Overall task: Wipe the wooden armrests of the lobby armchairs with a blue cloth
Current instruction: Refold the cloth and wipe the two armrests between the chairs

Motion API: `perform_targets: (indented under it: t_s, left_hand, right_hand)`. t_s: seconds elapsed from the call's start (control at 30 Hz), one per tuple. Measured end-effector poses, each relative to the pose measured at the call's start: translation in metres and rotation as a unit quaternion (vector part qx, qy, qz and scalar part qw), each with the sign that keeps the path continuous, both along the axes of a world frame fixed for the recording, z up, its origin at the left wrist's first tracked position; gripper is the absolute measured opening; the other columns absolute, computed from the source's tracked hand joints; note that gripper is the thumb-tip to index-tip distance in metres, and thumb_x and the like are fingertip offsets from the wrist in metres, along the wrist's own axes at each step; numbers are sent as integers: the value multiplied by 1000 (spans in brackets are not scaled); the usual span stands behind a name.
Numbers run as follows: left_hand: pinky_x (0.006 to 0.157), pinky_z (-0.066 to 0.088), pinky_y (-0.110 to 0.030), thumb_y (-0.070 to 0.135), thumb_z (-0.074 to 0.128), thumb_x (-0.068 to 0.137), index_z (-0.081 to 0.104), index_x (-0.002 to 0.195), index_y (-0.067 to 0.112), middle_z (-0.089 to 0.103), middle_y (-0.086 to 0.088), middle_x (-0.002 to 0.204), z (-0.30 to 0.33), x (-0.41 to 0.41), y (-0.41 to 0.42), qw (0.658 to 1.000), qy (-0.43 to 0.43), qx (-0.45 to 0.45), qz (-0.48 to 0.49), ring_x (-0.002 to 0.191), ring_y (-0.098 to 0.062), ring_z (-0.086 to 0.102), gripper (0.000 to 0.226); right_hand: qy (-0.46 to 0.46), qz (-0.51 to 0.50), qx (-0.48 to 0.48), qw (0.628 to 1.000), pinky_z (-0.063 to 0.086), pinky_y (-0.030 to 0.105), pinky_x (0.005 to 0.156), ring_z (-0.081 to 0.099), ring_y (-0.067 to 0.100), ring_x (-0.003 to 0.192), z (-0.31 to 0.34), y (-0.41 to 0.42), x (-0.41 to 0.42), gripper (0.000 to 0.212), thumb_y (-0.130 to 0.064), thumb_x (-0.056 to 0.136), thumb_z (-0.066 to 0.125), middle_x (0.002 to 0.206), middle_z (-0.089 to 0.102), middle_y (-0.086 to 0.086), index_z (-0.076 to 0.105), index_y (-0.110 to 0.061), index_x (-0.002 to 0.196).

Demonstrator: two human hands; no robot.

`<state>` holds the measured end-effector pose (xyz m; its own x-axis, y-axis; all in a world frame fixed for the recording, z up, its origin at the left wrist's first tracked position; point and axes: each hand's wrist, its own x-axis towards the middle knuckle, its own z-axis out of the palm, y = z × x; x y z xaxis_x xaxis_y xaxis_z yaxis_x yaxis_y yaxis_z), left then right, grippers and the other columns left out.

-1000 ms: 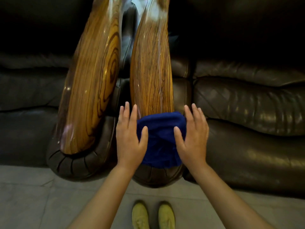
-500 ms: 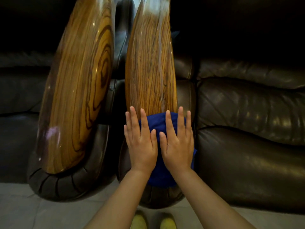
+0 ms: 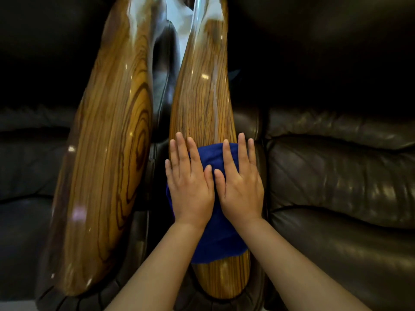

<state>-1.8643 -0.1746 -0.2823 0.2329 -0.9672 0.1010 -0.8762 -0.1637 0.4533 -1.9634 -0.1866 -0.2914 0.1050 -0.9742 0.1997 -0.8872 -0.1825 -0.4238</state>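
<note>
Hands lie flat side by side, left hand (image 3: 190,187) and right hand (image 3: 240,185), fingers spread and gripping nothing, pressing the blue cloth (image 3: 215,239) onto the right wooden armrest (image 3: 202,104).

No readable text, label, brand or number anywhere.

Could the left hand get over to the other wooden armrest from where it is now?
Probably yes. The left hand lies flat on the blue cloth, and the other wooden armrest sits just to its left with only a narrow leather gap between.
</note>
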Motion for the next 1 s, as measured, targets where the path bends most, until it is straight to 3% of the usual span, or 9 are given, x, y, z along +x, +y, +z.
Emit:
perform_targets:
  t_s: [0.2,0.33,0.53,0.87,1.0]
  left_hand:
    - [115,8,-42,36,21,94,-7,144,19,-8,-2,155,13,15,-44,1000,3,1,-21,144,-16,-7,59]
    - [115,7,-40,37,19,93,-8,143,21,-8,-1,155,24,22,-83,1000,14,12,-23,144,-15,-8,59]
    - [115,2,-36,37,18,92,-13,140,24,-14,4,153,36,28,-132,999,18,16,-30,143,-11,-12,59]
    - [115,4,-33,38,15,91,-13,138,24,-8,2,155,44,36,-236,999,6,33,-30,142,-9,-9,56]
    - [116,4,-34,38,14,91,-7,143,20,-2,-1,158,48,37,-277,999,4,43,-33,142,-10,-7,59]
  right_hand:
    - [21,19,-9,1000,37,40,105,8,23,144,16,-48,10,54,-41,95,26,156,8,3,14,-24,145]
    - [35,12,-3,999,48,41,98,14,23,143,30,-84,20,53,-40,94,28,155,14,4,21,-23,143]
    - [41,-1,3,999,51,37,94,17,21,142,40,-131,31,51,-38,93,29,153,15,3,27,-21,142]
    - [21,-25,6,999,48,38,99,17,21,140,46,-229,44,50,-35,94,26,152,27,10,35,-15,139]
    - [4,-23,3,1000,42,39,104,10,20,141,48,-268,45,51,-36,94,23,154,23,9,32,-16,140]
